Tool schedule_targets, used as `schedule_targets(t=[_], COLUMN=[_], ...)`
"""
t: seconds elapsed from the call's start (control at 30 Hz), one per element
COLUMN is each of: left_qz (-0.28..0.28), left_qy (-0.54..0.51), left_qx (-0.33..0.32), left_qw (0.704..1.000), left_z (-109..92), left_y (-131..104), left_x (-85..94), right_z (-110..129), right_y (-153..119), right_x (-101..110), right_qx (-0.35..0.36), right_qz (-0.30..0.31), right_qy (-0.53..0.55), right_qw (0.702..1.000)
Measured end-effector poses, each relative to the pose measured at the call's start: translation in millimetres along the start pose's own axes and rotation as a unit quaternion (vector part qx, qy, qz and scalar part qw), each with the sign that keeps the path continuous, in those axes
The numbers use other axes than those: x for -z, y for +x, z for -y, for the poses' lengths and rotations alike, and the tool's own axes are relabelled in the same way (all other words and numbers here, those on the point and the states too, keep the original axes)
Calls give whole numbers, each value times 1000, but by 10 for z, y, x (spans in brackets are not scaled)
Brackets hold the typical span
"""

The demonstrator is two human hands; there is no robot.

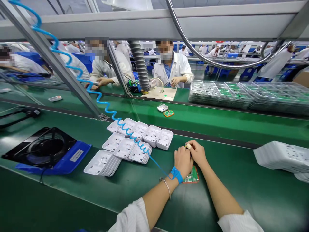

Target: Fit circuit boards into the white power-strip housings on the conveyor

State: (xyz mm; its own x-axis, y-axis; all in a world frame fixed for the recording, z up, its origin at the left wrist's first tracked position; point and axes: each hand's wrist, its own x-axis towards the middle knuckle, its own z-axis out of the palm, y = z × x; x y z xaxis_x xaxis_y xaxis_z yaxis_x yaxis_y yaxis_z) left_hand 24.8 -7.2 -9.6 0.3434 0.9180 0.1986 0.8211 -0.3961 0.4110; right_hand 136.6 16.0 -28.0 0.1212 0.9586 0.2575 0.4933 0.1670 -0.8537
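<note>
The green desk [241, 180] spans the whole foreground. At its left stands a black fan on a blue base [45, 149]. Right of the fan, white plastic housings [130, 145] lie in stacked rows. At the right edge sits a further stack of white trays [282, 156]. The left hand [182, 161] and right hand [196, 152] meet above the desk, touching each other; the fingers are curled and together pinch a small pale part [188, 146]. A green circuit board [191, 176] lies flat on the desk just beneath the left hand. A blue wrist strap [177, 174] encircles the left wrist.
</note>
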Motion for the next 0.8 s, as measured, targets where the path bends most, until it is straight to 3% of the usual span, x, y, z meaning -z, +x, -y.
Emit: schedule_targets(t=[0.1, 0.17, 0.23, 0.3, 0.37, 0.4, 0.47, 0.67, 0.8], left_qz=[-2, 21, 70, 126, 158, 165, 171, 138, 129], left_qy=[-102, -239, -412, -557, -640, -659, -662, -571, -538], left_qx=[3, 15, 47, 81, 98, 101, 100, 70, 51], left_qw=[995, 971, 907, 817, 745, 727, 723, 806, 831], left_z=[59, 124, 187, 235, 264, 274, 290, 343, 357], left_y=[-6, -38, -78, -109, -119, -117, -106, -96, -95], left_x=[9, 40, 83, 125, 150, 152, 137, 62, 93], right_z=[13, 34, 72, 126, 179, 200, 224, 210, 224], right_y=[-83, -154, -240, -336, -429, -469, -526, -545, -520], right_x=[56, 120, 191, 245, 267, 265, 242, 219, 287], right_qx=[5, 13, 35, 72, 114, 128, 139, 123, 120], right_qz=[-27, -53, -68, -57, -17, 4, 34, 42, 51], right_qy=[-13, -11, -18, -42, -79, -96, -121, -135, -127], right_qw=[1000, 998, 997, 995, 990, 987, 982, 982, 983])
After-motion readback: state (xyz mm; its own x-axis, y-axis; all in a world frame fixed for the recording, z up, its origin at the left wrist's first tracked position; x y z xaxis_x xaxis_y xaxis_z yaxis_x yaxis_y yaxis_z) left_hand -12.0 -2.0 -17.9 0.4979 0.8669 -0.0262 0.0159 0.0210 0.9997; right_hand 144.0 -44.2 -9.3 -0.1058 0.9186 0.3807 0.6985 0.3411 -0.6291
